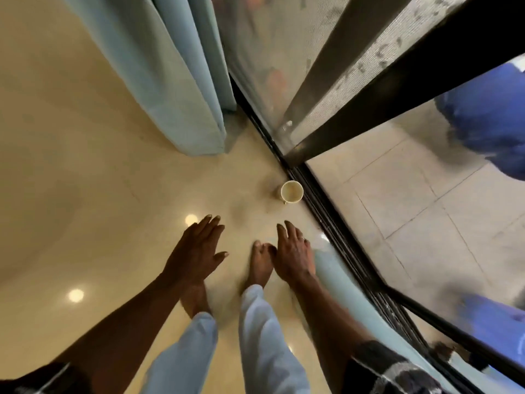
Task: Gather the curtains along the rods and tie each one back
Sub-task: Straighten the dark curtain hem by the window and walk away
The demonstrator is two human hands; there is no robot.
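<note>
- Two round glints of light [75,295] are seen at the far left on the glossy cream floor [71,166].
- A pale blue pleated fabric curtain [181,89] is hung left of centre, gathered in folds, with its hem near the floor beside the black door track [326,200]; it is gripped by neither hand.
- The left hand [199,248] is held over the floor with fingers straight and thumb spread, and nothing is held.
- Bare feet [260,265] below white trousers [264,336] are planted between the hands.
- The right hand [294,257] is likewise stretched flat with fingers extended, and nothing is grasped.
- A cream paper cup [291,191] is stood upright just beside the track, ahead of the right hand.
- A second strip of pale blue fabric [328,273] is blurred beside the right forearm; contact cannot be told.
- A black-framed mesh screen door [355,89] is set further right, with blue cloth [488,118] outside.
</note>
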